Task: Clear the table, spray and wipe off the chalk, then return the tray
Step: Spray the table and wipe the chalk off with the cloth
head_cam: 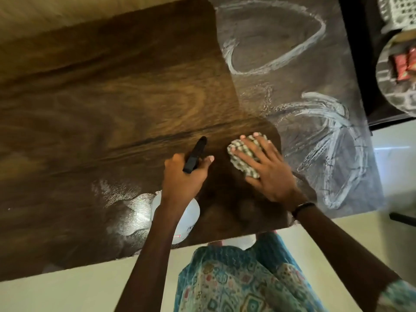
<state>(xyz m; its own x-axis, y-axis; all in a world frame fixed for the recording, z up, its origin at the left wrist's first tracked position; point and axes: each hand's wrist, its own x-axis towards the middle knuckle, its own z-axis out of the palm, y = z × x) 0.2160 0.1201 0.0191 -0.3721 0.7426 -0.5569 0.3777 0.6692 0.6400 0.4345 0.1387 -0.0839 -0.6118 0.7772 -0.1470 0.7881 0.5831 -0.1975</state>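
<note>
Right now the checked cloth (245, 157) lies on the wooden table (101, 113) near its near edge, pressed flat under the right hand (265, 170) with fingers spread open over it. Just left of it, the left hand (183, 176) grips the black head of a white spray bottle (180, 219). White chalk marks (315, 136) smear the tabletop to the right and far right, beside the cloth.

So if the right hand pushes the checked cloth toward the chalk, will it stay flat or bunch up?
The cloth is probably floppy: it already lies crumpled under the right hand. It will likely bunch further unless the palm stays spread. The table looks smooth there, so it should slide easily.
</note>
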